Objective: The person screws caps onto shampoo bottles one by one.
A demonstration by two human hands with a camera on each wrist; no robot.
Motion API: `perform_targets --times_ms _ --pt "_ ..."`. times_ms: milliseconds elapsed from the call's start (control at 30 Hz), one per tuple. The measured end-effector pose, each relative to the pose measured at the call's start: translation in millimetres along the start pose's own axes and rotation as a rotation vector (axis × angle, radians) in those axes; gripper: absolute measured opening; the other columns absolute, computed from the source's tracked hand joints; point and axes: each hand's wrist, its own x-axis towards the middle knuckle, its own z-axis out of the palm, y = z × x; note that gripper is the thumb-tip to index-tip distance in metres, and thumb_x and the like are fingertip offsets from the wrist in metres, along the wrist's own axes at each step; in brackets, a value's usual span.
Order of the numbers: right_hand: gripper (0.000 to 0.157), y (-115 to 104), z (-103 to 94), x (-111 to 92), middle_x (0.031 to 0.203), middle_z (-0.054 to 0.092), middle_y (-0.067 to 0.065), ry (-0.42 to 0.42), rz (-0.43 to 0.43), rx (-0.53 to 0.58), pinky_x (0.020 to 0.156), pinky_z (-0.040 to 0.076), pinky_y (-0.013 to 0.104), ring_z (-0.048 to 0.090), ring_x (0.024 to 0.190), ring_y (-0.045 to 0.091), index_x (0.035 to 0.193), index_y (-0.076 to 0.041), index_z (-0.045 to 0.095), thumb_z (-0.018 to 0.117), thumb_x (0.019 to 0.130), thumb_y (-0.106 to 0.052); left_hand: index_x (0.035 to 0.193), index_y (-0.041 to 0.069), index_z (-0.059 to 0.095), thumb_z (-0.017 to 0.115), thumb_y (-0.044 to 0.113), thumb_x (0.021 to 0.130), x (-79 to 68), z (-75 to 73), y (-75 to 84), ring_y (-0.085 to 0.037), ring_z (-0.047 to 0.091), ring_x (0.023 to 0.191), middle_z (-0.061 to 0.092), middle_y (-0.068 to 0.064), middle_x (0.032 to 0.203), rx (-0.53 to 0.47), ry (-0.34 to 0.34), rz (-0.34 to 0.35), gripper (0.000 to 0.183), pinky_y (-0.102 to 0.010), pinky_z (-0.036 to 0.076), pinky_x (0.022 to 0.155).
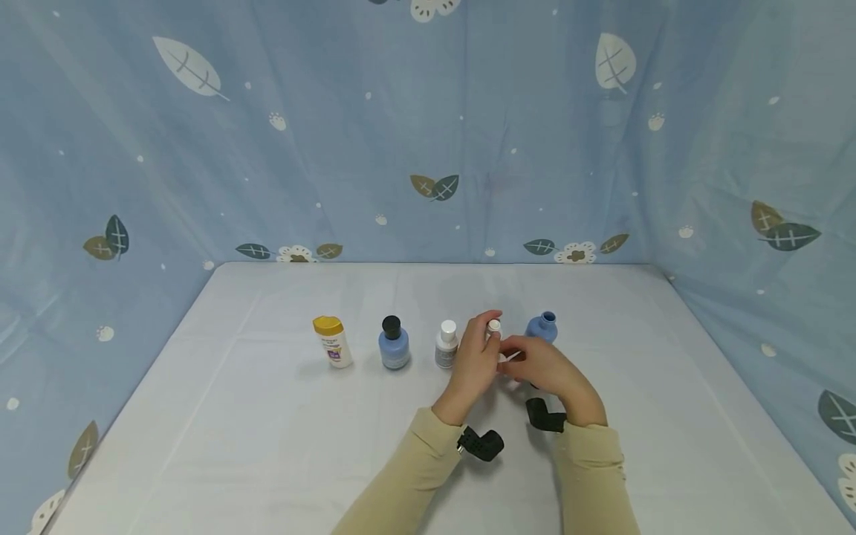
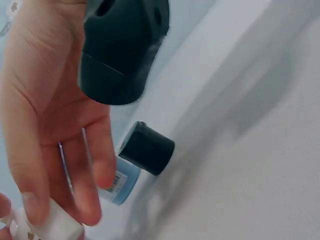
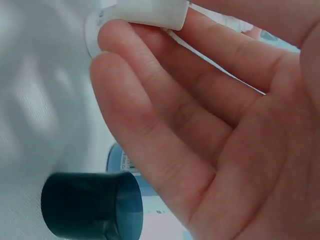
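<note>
My left hand [image 1: 473, 364] grips a small white bottle [image 1: 494, 327], with the index finger and thumb around its upper part. Close beside it, my right hand [image 1: 545, 365] pinches a white cap [image 3: 155, 12] between thumb and fingers, low against the bottle. In the left wrist view, the left thumb [image 2: 30, 185] presses on a white surface. Just right of both hands stands a blue bottle [image 1: 542, 327] with its neck uncovered. A loose black cap [image 3: 82, 205], its hollow end showing, lies in front of that blue bottle.
Left of the hands, a white bottle with a white cap [image 1: 446, 345], a blue bottle with a black cap [image 1: 394, 347] and a white bottle with a yellow cap [image 1: 334, 343] stand in a row on the white table [image 1: 267, 446]. A patterned blue curtain [image 1: 361, 148] hangs behind.
</note>
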Motion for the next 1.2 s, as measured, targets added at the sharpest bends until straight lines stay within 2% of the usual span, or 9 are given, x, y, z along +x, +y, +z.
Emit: perform_targets --times_ms 167,400,567,633,767,967,1067,1200 --pt "0.025 1 -5.3 -3 0.105 0.061 0.004 0.006 -0.009 -0.018 0.07 0.046 0.032 0.058 0.089 0.017 0.107 -0.014 0.062 0.059 0.082 -0.019 0.123 0.018 0.05 0.044 0.01 0.093 -1.5 2.0 -3.2 -0.012 0.047 0.108 0.05 0.0 0.121 -0.023 0.011 0.012 0.031 -0.034 0.039 0.087" --pt "0.034 2 -16.1 -8 0.092 0.062 0.005 0.047 0.016 0.031 0.069 0.045 0.036 0.058 0.076 0.02 0.114 -0.009 0.058 0.054 0.088 -0.031 0.12 0.021 0.052 0.045 0.011 0.093 -3.7 3.9 -4.9 -0.012 0.049 0.105 0.051 0.002 0.119 -0.063 0.035 0.018 0.029 -0.033 0.041 0.083" --pt "0.038 2 -20.7 -10 0.093 0.062 0.011 0.172 0.026 0.111 0.071 0.047 0.04 0.06 0.078 0.027 0.118 -0.011 0.054 0.051 0.09 -0.037 0.119 0.021 0.053 0.046 0.014 0.093 -3.6 5.0 -6.9 -0.01 0.049 0.099 0.052 0.004 0.117 -0.064 0.05 0.009 0.028 -0.03 0.041 0.079" --pt "0.039 2 -21.2 -10 0.098 0.061 0.01 0.239 0.022 0.129 0.072 0.047 0.04 0.061 0.08 0.026 0.12 -0.014 0.052 0.051 0.089 -0.039 0.119 0.022 0.053 0.046 0.016 0.093 -3.8 5.8 -8.0 -0.01 0.05 0.092 0.052 0.005 0.117 -0.074 0.048 -0.004 0.027 -0.029 0.042 0.075" --pt "0.04 0 -20.1 -10 0.103 0.06 0.006 0.345 -0.001 0.118 0.071 0.045 0.038 0.06 0.079 0.021 0.122 -0.018 0.051 0.053 0.088 -0.039 0.121 0.023 0.052 0.048 0.018 0.093 -4.2 7.2 -10.3 -0.007 0.051 0.089 0.052 0.008 0.117 -0.092 0.035 -0.034 0.029 -0.027 0.042 0.074" --pt "0.044 -1 -14.3 -7 0.102 0.06 0.005 0.407 -0.018 0.14 0.067 0.045 0.037 0.058 0.079 0.02 0.122 -0.018 0.051 0.053 0.086 -0.043 0.122 0.022 0.051 0.05 0.013 0.091 -4.2 7.0 -12.8 -0.004 0.046 0.106 0.048 0.01 0.123 -0.08 0.033 -0.026 0.033 -0.029 0.04 0.084" --pt "0.044 7 -8.6 -2 0.104 0.059 0.001 0.447 -0.015 0.156 0.06 0.046 0.046 0.058 0.082 0.016 0.12 -0.024 0.052 0.054 0.084 -0.048 0.123 0.022 0.05 0.05 0.014 0.091 -4.4 6.6 -13.6 -0.005 0.047 0.103 0.049 0.009 0.121 -0.081 0.025 -0.033 0.032 -0.029 0.04 0.082" --pt "0.042 16 -2.6 6 0.105 0.058 -0.003 0.474 -0.02 0.159 0.055 0.045 0.05 0.057 0.087 0.013 0.117 -0.028 0.054 0.056 0.081 -0.051 0.121 0.019 0.051 0.051 0.019 0.091 -4.7 6.7 -15.8 -0.007 0.048 0.093 0.052 0.007 0.112 -0.086 0.005 -0.075 0.03 -0.026 0.04 0.078"
